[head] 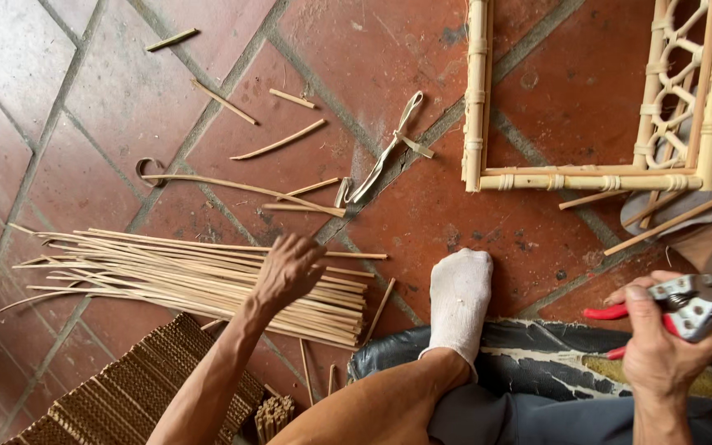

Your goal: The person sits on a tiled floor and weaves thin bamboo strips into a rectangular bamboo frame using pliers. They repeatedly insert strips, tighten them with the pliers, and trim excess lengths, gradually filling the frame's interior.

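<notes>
Under the left hand (288,268) lies a bundle of strips (199,284), long thin pale cane lengths spread flat on the red tile floor (422,222). The fingers (311,251) curl down onto the upper edge of the bundle, near its cut ends, tips touching the top strips; they are loosely bent, not closed round anything, so nothing is gripped yet. The strips look light and springy, stiff along their length but ready to bow, and smooth enough to slide over one another; a single one would best be pinched near the end that lies just under the fingertips, since the far ends fan out and curl. Thin as they are, they may kink or split if bent sharply.

The right hand (661,350) is clenched round the red handles of a pair of pruners (681,305), whose metal head pokes out above the thumb. The blades look closed, though I cannot tell for sure.

Beyond the left fingertips, loose offcuts (278,142) are scattered over the tiles. A socked foot (459,301) rests between the two hands, and a cane frame (587,177) stands beyond the right one. A woven mat (125,387) lies beside the left forearm.
</notes>
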{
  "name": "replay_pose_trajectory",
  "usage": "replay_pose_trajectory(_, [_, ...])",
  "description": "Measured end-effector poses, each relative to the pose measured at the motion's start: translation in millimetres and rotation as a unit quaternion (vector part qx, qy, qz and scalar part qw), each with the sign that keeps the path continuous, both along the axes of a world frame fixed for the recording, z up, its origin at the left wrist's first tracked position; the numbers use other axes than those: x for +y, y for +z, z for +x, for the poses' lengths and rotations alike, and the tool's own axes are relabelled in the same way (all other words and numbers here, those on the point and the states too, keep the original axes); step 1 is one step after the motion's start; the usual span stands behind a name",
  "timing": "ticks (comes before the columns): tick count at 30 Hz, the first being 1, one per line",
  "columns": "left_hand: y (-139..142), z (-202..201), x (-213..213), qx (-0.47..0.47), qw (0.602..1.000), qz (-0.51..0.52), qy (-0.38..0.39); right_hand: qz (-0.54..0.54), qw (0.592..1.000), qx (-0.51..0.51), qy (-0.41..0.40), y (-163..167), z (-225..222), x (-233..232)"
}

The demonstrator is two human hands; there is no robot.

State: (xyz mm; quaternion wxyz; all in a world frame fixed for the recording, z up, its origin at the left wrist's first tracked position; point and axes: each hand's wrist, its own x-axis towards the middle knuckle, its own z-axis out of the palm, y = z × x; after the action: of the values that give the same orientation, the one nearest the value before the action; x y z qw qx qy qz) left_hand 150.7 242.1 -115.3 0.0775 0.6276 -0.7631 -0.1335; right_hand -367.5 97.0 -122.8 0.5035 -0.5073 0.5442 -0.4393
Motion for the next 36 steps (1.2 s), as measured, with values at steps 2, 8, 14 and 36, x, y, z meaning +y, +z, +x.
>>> replay_pose_trajectory(2, [-12.0,6.5,15.7,-0.016,0.999,0.026,0.017,-0.006,1.000,0.008,0.025,-2.7,8.1,-4.4])
replay_pose_trajectory(8, [-16.0,5.1,13.8,-0.053,0.994,0.092,-0.006,0.016,0.999,0.019,0.041,9.7,23.6,-9.9])
replay_pose_trajectory(14, [45.4,-47.2,-53.9,0.120,0.989,-0.072,-0.044,-0.034,0.976,0.210,0.046,31.0,46.7,-11.0])
replay_pose_trajectory(36, [107.6,-200.9,-200.1,0.201,0.961,-0.113,-0.152,0.018,0.991,-0.127,0.026,64.8,42.6,-85.5])
